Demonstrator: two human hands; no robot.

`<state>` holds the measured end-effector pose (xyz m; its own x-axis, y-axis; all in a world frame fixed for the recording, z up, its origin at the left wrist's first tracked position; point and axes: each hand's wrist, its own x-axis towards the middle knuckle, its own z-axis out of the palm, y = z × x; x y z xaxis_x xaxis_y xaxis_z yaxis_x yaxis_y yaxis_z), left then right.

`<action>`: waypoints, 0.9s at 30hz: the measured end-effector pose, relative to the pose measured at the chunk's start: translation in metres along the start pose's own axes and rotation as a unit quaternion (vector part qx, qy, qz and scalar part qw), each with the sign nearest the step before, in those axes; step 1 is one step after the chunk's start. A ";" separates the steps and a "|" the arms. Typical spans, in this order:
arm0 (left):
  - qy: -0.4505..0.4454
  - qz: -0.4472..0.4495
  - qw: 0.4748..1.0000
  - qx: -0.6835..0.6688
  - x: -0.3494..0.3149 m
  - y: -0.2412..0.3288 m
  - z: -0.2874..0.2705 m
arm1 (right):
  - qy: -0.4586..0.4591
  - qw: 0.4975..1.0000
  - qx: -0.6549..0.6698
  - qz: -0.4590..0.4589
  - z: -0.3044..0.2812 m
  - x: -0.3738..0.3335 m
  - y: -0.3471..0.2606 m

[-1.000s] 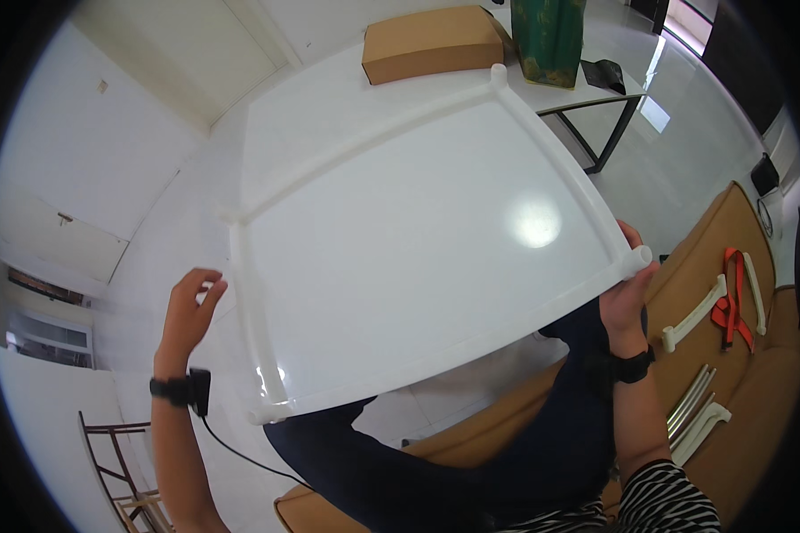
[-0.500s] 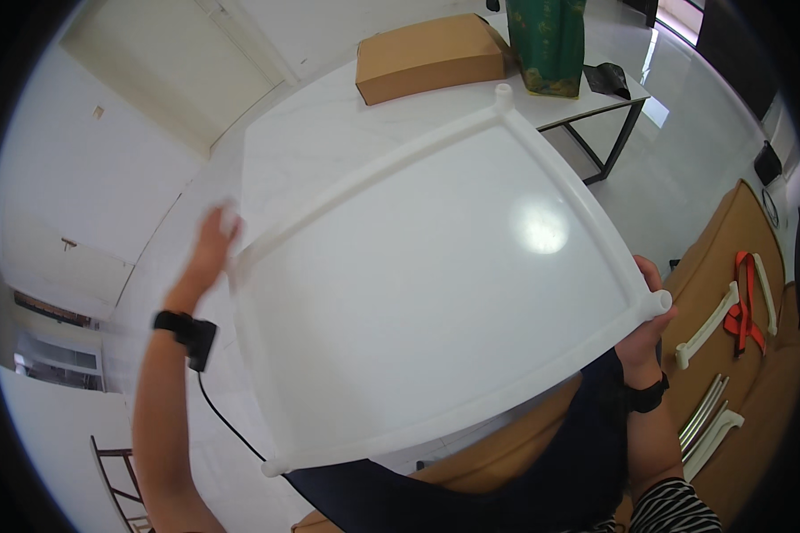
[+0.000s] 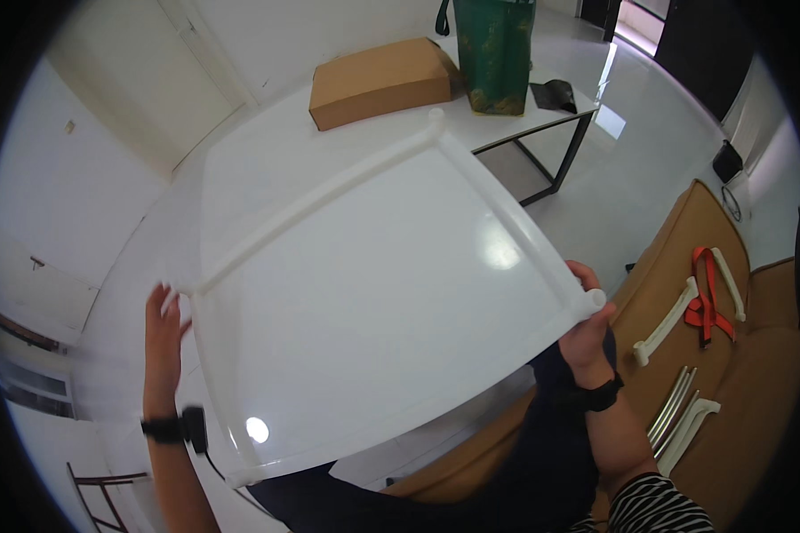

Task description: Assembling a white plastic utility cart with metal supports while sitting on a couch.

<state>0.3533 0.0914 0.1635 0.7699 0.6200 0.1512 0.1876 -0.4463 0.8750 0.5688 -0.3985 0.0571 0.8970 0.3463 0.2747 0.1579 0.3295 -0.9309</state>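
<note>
A large white plastic tray-like panel [image 3: 364, 275] is held at a slant in front of me, with raised edges and round sockets at its corners. My right hand [image 3: 587, 330] is wrapped around its right corner, just beside the open socket [image 3: 596, 300]. My left hand [image 3: 164, 333] is at the panel's far left corner, fingers apart and slightly curled. Whether the left fingertips touch that corner, I cannot tell. The panel's near left corner [image 3: 240, 478] sits low, above my dark-clothed lap.
On the white table [image 3: 240, 151] stand a brown cardboard box [image 3: 382, 84] and a green bag [image 3: 496, 58]. To my right, a brown sofa [image 3: 667, 258] holds white plastic bars [image 3: 667, 322], a red strap [image 3: 704, 298] and several metal tubes [image 3: 673, 404]. A dark-framed rack [image 3: 102, 484] stands at lower left.
The whole view has shifted, so the panel and room appear farther left. My left hand has come down along the panel's left corner; my right hand keeps its hold.
</note>
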 end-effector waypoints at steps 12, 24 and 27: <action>0.114 -0.176 0.926 -0.313 -0.178 -0.067 0.031 | -0.194 0.902 -0.307 0.234 -0.062 0.078 -0.008; 0.199 -0.212 0.768 -0.571 -0.199 -0.087 0.079 | -0.326 0.646 -0.687 -0.073 0.054 0.267 -0.087; 0.215 -0.217 0.747 -0.590 -0.196 -0.088 0.088 | -0.322 0.652 -0.672 -0.140 0.109 0.289 -0.099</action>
<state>0.2395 -0.0478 0.0169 0.4785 0.8040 -0.3530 -0.5012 0.5802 0.6420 0.7673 -0.2355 0.2547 0.4634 0.8779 0.1203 0.8861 -0.4577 -0.0730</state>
